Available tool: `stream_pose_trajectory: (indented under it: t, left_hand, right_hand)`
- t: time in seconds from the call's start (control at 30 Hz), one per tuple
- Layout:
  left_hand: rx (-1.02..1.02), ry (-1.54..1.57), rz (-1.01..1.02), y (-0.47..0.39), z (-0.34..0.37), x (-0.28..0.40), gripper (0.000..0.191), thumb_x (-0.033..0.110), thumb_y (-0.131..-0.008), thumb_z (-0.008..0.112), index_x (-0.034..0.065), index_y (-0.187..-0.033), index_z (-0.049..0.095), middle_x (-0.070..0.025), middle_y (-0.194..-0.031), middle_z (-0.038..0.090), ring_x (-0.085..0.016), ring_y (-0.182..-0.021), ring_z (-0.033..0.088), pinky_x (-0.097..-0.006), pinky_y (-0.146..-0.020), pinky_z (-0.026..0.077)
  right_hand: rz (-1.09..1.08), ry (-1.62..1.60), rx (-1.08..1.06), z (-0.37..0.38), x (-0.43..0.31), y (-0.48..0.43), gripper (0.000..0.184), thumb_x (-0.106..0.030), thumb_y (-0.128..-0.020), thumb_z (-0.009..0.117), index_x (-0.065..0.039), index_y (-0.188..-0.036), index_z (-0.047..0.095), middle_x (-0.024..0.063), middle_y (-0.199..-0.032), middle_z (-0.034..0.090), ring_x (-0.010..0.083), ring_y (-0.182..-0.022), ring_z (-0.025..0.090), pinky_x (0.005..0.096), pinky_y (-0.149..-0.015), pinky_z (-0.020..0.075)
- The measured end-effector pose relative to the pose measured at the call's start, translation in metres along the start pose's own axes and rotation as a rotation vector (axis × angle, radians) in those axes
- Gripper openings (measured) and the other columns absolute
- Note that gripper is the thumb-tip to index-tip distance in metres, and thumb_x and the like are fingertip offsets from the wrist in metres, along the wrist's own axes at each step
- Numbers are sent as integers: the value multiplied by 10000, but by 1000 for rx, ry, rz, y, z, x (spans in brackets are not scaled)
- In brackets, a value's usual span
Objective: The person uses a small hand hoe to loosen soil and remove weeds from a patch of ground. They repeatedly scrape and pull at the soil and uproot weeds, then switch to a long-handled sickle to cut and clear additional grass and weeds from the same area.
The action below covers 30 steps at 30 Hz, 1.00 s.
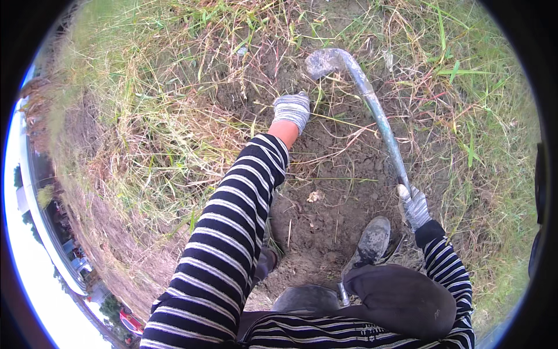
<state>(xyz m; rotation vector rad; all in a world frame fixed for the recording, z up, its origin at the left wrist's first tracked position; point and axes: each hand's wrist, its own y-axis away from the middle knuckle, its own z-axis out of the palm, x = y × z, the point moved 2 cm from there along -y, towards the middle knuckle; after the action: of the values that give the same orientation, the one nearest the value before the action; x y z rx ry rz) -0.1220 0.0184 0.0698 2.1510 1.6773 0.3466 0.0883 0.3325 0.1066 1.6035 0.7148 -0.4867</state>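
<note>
My left hand (292, 109), in a grey-and-white knit glove, is closed low over the ground. Thin grass stems (342, 120) stick out on both sides of the fist; its fingertips are hidden. My right hand (415, 208), gloved alike, grips the lower end of the metal handle of a short hand hoe (386, 126). The handle bends at its far end into a broad blade (322, 63) caked with soil. That blade is over weedy ground, ahead and to the right of my left hand; I cannot tell whether it touches the soil.
Bare brown soil (322, 227) lies between my feet, with a muddy shoe (372, 237) on the right. Tangled grass (161, 144) grows to the left, and more grass (475, 109) to the right. A small metal tube (343, 294) shows beside my bent knee (401, 296).
</note>
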Motion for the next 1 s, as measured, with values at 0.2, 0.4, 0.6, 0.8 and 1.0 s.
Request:
stream_pose_trajectory:
  t: [0.2,0.4,0.6,0.8,1.0]
  left_hand:
    - [-41,13,-3,0,3,-3,212,98,-822,436,46,-979,569,-182,-868,645,-317,-813,639,-445,-645,490]
    - [-88,26,-35,22,9,-23,222,105,-825,429,63,-995,565,-162,-892,646,-317,-841,633,-440,-674,490]
    - [-36,27,-27,23,15,-21,204,99,-813,443,61,-965,574,-150,-879,649,-302,-835,634,-435,-665,488]
    - [-105,59,-22,32,13,-21,231,108,-828,437,80,-1025,556,-146,-892,650,-307,-838,634,-441,-680,488]
    - [-20,103,-31,53,38,-20,218,104,-824,427,70,-993,559,-135,-912,646,-298,-832,632,-427,-671,489]
  right_hand:
    - [-57,-464,-119,19,2,-24,383,-457,-846,547,-113,-710,450,-9,-484,443,96,-335,407,234,-308,330]
    - [273,-2,-66,4,32,42,395,-436,-822,597,-45,-836,535,-49,-508,428,49,-410,409,216,-366,313]
    - [51,-339,-61,26,-1,-8,314,-394,-857,561,-107,-759,480,-28,-503,439,69,-366,417,217,-330,338]
    - [185,-3,-102,42,23,5,383,-430,-833,586,-49,-852,564,-9,-529,469,65,-426,401,234,-389,324]
    - [51,-27,-95,21,16,4,368,-434,-849,563,-87,-739,512,-17,-535,482,60,-443,416,230,-414,335]
